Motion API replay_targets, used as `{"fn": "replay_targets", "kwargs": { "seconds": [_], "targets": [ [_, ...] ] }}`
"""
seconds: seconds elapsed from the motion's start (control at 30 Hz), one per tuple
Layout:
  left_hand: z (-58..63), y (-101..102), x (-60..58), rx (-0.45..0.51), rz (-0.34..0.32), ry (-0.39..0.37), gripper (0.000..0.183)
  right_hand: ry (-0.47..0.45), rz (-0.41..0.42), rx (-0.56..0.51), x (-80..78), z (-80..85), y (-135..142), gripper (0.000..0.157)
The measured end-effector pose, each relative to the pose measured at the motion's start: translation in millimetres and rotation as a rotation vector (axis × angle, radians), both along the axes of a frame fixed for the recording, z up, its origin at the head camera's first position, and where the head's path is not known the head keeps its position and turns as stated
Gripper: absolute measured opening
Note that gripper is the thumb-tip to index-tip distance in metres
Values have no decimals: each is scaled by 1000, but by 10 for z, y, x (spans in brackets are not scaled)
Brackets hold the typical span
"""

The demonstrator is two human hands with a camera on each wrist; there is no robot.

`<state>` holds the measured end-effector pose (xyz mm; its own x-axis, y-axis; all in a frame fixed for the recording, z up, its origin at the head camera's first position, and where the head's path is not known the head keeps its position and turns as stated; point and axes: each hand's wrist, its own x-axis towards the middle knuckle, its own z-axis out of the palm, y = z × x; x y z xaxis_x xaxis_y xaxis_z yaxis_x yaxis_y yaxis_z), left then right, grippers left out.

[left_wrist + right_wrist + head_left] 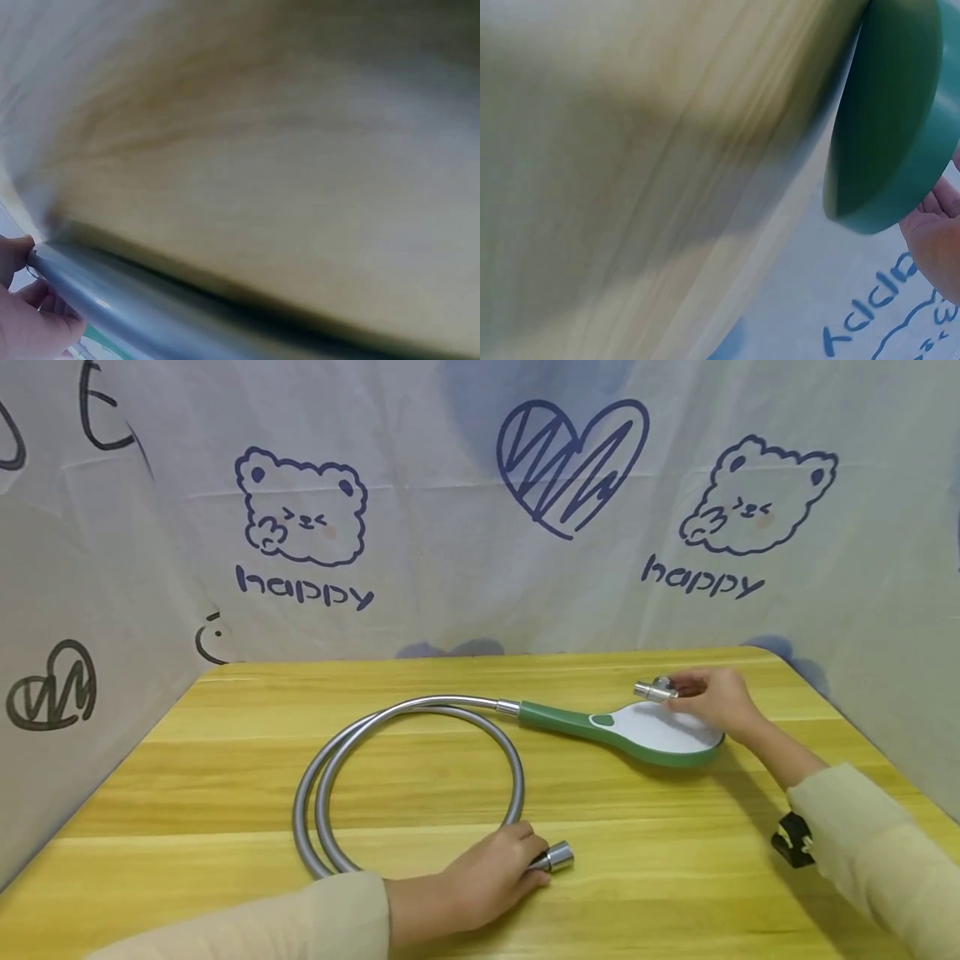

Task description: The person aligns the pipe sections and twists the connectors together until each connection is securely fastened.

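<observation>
My left hand [491, 877] grips the end of a grey shower hose, close to its chrome connector [558, 857], low over the table. The hose [322, 793] lies looped on the wood and runs to a green and white shower head [667, 731]. In the left wrist view the hose [127, 300] stretches away to the fingers. My right hand [712, 700] pinches a small chrome fitting, a T-shaped valve [654, 690], just above the far side of the shower head. The green rim of the head [907, 180] hides part of that hand in the right wrist view.
The wooden table [187, 760] has cloth walls at its back and sides, with drawn bears and hearts. A black strap or device [793, 841] sits under the right sleeve.
</observation>
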<state>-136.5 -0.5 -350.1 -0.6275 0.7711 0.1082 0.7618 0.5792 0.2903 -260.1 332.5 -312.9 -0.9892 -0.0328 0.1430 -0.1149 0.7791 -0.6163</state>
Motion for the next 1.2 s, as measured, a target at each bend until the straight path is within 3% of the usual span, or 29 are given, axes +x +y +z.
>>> {"fn": "replay_targets", "kwargs": {
  "seconds": [0.43,0.87,1.2],
  "targets": [
    [-26,-79,-65,3,-12,6,23,13,140,-48,185,-22,-360,42],
    [-5,-184,-128,22,-48,-3,22,-3,213,-87,326,-45,-606,44],
    [8,-214,-109,43,-26,-55,21,-9,272,-93,487,-70,-732,42]
  ]
}}
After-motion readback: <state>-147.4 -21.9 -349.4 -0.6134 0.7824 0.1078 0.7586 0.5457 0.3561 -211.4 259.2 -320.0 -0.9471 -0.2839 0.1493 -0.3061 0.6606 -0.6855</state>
